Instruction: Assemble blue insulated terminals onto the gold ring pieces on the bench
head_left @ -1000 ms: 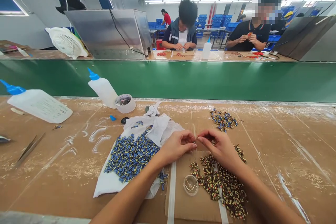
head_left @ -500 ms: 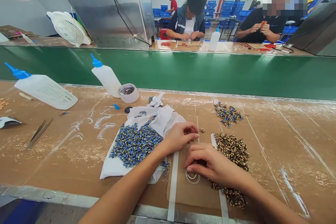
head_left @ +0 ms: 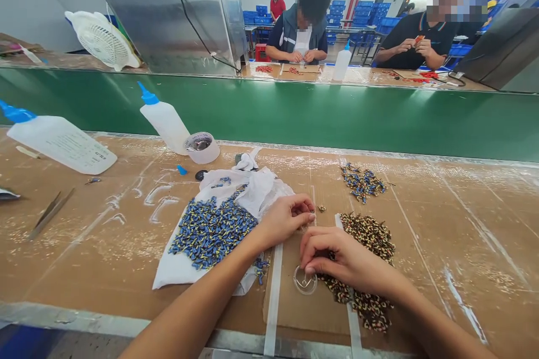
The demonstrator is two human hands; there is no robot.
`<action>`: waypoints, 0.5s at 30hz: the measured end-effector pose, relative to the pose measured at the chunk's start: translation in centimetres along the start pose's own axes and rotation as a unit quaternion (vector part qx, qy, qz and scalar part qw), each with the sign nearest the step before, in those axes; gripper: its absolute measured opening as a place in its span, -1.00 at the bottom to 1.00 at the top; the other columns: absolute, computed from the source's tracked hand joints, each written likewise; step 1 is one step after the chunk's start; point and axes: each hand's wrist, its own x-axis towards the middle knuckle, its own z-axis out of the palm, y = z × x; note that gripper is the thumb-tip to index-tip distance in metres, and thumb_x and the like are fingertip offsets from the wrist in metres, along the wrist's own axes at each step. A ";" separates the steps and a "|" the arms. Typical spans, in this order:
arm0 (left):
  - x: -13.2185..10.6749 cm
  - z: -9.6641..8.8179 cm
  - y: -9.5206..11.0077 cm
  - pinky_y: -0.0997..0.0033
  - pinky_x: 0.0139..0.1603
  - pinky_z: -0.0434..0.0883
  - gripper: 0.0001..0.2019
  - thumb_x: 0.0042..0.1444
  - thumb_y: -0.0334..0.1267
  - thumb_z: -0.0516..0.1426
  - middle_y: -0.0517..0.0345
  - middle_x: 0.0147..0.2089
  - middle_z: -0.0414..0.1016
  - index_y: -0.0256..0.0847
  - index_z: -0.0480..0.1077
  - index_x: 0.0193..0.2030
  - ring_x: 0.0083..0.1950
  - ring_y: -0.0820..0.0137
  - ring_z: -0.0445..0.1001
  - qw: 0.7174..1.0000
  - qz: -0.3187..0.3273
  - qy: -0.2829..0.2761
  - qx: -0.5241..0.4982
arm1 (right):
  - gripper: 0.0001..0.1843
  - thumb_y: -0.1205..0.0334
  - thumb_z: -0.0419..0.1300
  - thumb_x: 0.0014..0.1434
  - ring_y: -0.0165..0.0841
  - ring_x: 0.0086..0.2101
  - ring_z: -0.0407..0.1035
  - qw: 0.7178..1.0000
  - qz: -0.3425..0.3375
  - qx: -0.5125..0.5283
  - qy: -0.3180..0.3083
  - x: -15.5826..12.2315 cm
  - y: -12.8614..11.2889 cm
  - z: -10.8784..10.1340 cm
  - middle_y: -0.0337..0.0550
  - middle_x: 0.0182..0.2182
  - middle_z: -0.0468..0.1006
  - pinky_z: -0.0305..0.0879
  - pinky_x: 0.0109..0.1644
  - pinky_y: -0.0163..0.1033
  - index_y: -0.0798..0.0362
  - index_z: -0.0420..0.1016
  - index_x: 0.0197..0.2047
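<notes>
My left hand (head_left: pixel 290 217) is closed in a pinch at the right edge of a white cloth (head_left: pixel 172 275); what its fingertips hold is too small to make out. My right hand (head_left: pixel 343 258) pinches at the rim of a small clear round dish (head_left: pixel 306 290), with something thin and shiny inside. Whatever is between those fingers cannot be made out. Many tiny blue-and-yellow parts (head_left: pixel 214 233) lie heaped on the cloth. Beside and partly behind my right hand spreads a pile of dark-and-gold parts (head_left: pixel 368 238). Both hands are over a taped cardboard sheet (head_left: pixel 309 317).
A smaller pile of blue-and-gold parts (head_left: pixel 362 182) lies farther back. To the left are tweezers (head_left: pixel 50 214), two blue-tipped bottles (head_left: pixel 63 143) and a tape roll (head_left: pixel 202 148). A green belt (head_left: pixel 269 115) runs across; co-workers sit beyond it.
The view has shifted slightly, so most things sit farther left. My right fingertips have moved a little right relative to the dish, uncovering more of it. My left hand remains pinched.
</notes>
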 end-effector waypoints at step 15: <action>-0.3 1.1 -0.1 0.45 -0.39 0.39 -0.94 0.13 -0.32 0.13 0.25 -0.44 0.40 -0.23 0.37 -0.25 -0.46 0.49 0.41 0.995 -0.028 -0.041 -0.084 | -0.89 0.19 0.14 0.24 -0.37 -0.31 0.42 0.939 0.050 -0.015 0.341 -0.9 1.0 -2.8 -0.16 -0.32 0.57 0.31 -0.22 -0.24 0.02 0.46 -0.24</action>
